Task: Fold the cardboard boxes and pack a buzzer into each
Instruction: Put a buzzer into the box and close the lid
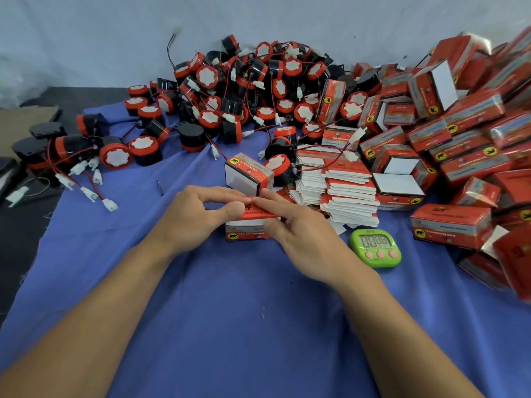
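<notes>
Left hand [198, 215] pinches top flap of red box [248, 234], left of green timer [375, 247]; right hand [300, 229], fingers straight, apparently presses it.

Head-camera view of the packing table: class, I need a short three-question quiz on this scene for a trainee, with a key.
1. True or false: the left hand and the right hand both touch the red box.
2. Where does the green timer lie? A: left of the left hand. B: to the right of the red box. C: in the right hand.
3. Fill in: the stack of flat boxes lies on a ____ cloth.
Key: 1 true; 2 B; 3 blue.
</notes>
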A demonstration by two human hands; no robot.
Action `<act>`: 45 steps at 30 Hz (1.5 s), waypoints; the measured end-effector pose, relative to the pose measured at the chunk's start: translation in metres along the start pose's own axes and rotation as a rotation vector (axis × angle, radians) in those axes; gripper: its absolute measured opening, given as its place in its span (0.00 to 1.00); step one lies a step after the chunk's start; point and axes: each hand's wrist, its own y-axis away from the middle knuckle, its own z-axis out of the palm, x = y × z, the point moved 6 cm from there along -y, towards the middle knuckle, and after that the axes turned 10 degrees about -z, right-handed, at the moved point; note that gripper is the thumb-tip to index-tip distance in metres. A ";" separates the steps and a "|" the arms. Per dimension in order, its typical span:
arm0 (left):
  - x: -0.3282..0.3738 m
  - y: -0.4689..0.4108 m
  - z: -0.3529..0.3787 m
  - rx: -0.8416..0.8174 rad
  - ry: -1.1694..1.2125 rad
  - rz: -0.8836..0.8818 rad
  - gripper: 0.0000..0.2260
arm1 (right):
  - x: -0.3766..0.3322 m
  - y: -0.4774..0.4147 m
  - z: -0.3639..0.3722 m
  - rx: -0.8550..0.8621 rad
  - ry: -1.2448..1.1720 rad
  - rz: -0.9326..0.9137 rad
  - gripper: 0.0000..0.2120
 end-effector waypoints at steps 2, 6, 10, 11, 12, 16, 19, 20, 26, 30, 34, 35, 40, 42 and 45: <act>0.000 0.000 0.000 -0.006 -0.007 0.010 0.08 | -0.003 0.004 0.004 -0.034 0.103 -0.023 0.25; -0.003 -0.001 0.001 -0.019 0.006 -0.007 0.10 | -0.005 0.011 0.011 -0.063 0.235 -0.041 0.34; 0.000 0.001 0.003 -0.033 0.058 -0.033 0.12 | -0.006 0.016 0.017 -0.095 0.314 -0.054 0.40; 0.002 0.001 0.003 -0.041 0.074 -0.034 0.13 | -0.007 0.017 0.019 -0.100 0.360 -0.059 0.41; 0.003 0.001 0.004 -0.046 0.080 -0.034 0.15 | -0.009 0.018 0.020 -0.099 0.418 -0.070 0.42; 0.002 0.001 0.007 -0.042 0.057 -0.056 0.18 | -0.012 0.021 0.024 -0.074 0.506 -0.094 0.40; -0.002 0.001 0.007 -0.047 0.048 -0.069 0.15 | -0.013 0.020 0.027 -0.006 0.391 -0.078 0.39; -0.003 0.001 0.008 -0.040 0.027 -0.077 0.12 | -0.014 0.019 0.026 0.049 0.339 -0.076 0.37; -0.001 0.001 0.022 -0.030 -0.157 -0.111 0.16 | -0.003 0.012 0.008 0.260 0.251 0.007 0.34; 0.001 0.002 0.022 0.026 -0.171 -0.076 0.10 | 0.002 0.013 0.005 0.214 0.219 -0.001 0.28; -0.003 0.005 0.020 0.077 -0.013 -0.117 0.18 | 0.005 0.015 -0.009 0.096 0.034 0.071 0.26; -0.004 0.004 0.018 0.103 0.034 -0.134 0.18 | 0.006 0.016 -0.018 0.076 -0.045 0.091 0.26; -0.009 0.002 0.020 0.106 -0.002 -0.173 0.17 | 0.014 0.019 -0.119 0.598 -1.313 -0.016 0.31; -0.011 0.001 0.021 0.105 -0.061 -0.175 0.14 | 0.020 0.016 -0.155 0.763 -1.403 -0.021 0.30; -0.011 0.001 0.018 0.114 -0.081 -0.177 0.14 | 0.028 0.003 -0.177 0.780 -0.717 0.170 0.12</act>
